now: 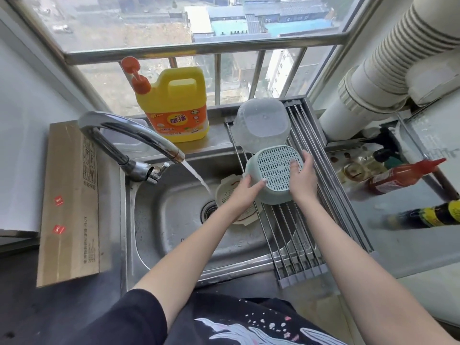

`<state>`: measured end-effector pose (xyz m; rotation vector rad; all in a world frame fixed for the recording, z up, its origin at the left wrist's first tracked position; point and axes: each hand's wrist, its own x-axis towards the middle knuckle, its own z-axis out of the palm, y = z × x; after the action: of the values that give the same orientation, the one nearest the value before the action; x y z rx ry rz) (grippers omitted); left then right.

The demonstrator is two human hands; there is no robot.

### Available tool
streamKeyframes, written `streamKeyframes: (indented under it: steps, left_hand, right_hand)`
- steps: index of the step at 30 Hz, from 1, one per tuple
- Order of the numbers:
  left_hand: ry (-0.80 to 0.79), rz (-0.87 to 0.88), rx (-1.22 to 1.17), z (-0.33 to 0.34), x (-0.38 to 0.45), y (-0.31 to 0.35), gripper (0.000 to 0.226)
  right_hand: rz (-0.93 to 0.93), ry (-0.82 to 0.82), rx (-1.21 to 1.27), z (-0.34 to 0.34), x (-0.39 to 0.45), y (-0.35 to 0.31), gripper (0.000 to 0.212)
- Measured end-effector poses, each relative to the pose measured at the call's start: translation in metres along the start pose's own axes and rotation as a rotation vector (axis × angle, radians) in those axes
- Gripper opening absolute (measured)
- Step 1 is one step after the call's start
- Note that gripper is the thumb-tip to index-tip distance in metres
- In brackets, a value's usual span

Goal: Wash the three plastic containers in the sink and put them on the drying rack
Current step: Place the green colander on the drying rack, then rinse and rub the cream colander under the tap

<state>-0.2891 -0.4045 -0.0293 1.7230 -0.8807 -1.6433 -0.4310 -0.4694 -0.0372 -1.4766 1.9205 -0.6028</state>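
Note:
A pale green perforated strainer container (271, 170) rests upside down on the metal roll-up drying rack (306, 232) that spans the sink's right side. My left hand (242, 194) grips its left wall and my right hand (302, 175) presses on its right side. Behind it on the rack, a translucent white container (261, 123) lies upside down. A cream container (225, 192) sits in the steel sink (169, 220), partly hidden under my left hand and the rack.
Water runs from the chrome faucet (129, 140) toward the drain (209, 210). A yellow detergent jug (174, 103) stands on the sill behind. A cardboard box (69, 202) lies at left. A red sauce bottle (403, 175) and a dark bottle (428, 215) lie at right.

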Motion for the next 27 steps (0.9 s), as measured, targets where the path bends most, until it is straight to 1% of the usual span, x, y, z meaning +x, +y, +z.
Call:
streamKeyframes:
  steps: [2, 3, 5, 7, 9, 10, 11, 12, 13, 14, 15, 16, 17, 18, 19, 21, 22, 24, 27]
  left_hand:
    - [-0.069, -0.052, -0.115, 0.000, 0.001, 0.001, 0.071]
    - [-0.087, -0.062, -0.127, -0.001, 0.003, 0.000, 0.075]
    - [-0.119, -0.068, -0.070, -0.002, 0.006, -0.003, 0.077]
    - [-0.137, -0.077, 0.008, -0.004, 0.008, -0.005, 0.077]
    - [-0.094, -0.068, 0.034, -0.008, 0.007, -0.006, 0.071]
    - [-0.050, -0.048, 0.025, -0.012, 0.006, -0.009, 0.065]
    - [0.000, -0.034, 0.009, -0.017, 0.004, -0.013, 0.056]
    - [0.050, -0.045, -0.011, -0.024, 0.002, -0.021, 0.047]
    - [0.091, -0.085, -0.032, -0.032, 0.000, -0.032, 0.038]
    - [0.124, -0.142, -0.048, -0.040, -0.004, -0.044, 0.029]
    - [0.144, -0.211, -0.057, -0.049, -0.008, -0.058, 0.020]
    - [0.160, -0.289, -0.052, -0.058, -0.014, -0.070, 0.012]
    - [0.171, -0.360, -0.036, -0.066, -0.019, -0.082, 0.009]
    - [0.177, -0.418, -0.016, -0.074, -0.025, -0.092, 0.009]
    - [0.186, -0.451, -0.004, -0.080, -0.030, -0.101, 0.010]
    - [0.216, -0.484, -0.024, -0.092, -0.040, -0.114, 0.009]
    - [0.232, -0.500, -0.048, -0.096, -0.046, -0.118, 0.008]
    - [0.256, -0.527, -0.115, -0.104, -0.056, -0.125, 0.007]
    - [0.276, -0.554, -0.194, -0.110, -0.065, -0.133, 0.011]
  right_hand:
    - [-0.008, 0.069, -0.056, -0.001, 0.003, 0.000, 0.042]
    - [-0.012, 0.087, -0.097, -0.001, 0.004, -0.001, 0.040]
    - [-0.014, 0.117, -0.216, 0.001, 0.005, -0.001, 0.040]
    - [0.008, 0.137, -0.321, 0.004, 0.003, -0.004, 0.045]
    - [0.024, 0.217, -0.319, 0.005, -0.007, -0.009, 0.050]
    - [-0.033, 0.283, -0.272, 0.005, -0.016, -0.012, 0.047]
    - [-0.161, 0.325, -0.206, 0.006, -0.027, -0.015, 0.040]
    - [-0.335, 0.302, -0.160, 0.010, -0.042, -0.017, 0.029]
    - [-0.508, 0.216, -0.146, 0.017, -0.058, -0.019, 0.021]
    - [-0.649, 0.086, -0.161, 0.026, -0.074, -0.020, 0.017]
    - [-0.720, -0.076, -0.201, 0.038, -0.086, -0.022, 0.019]
    - [-0.706, -0.249, -0.260, 0.051, -0.097, -0.024, 0.021]
    - [-0.627, -0.403, -0.340, 0.066, -0.105, -0.026, 0.021]
    - [-0.507, -0.536, -0.433, 0.083, -0.110, -0.023, 0.023]
    - [-0.379, -0.636, -0.497, 0.099, -0.112, -0.018, 0.029]
    - [-0.136, -0.748, -0.542, 0.123, -0.107, -0.004, 0.043]
    - [-0.051, -0.777, -0.547, 0.130, -0.103, 0.004, 0.046]
    - [0.027, -0.824, -0.587, 0.139, -0.095, 0.022, 0.049]
    - [-0.029, -0.853, -0.645, 0.145, -0.092, 0.046, 0.058]
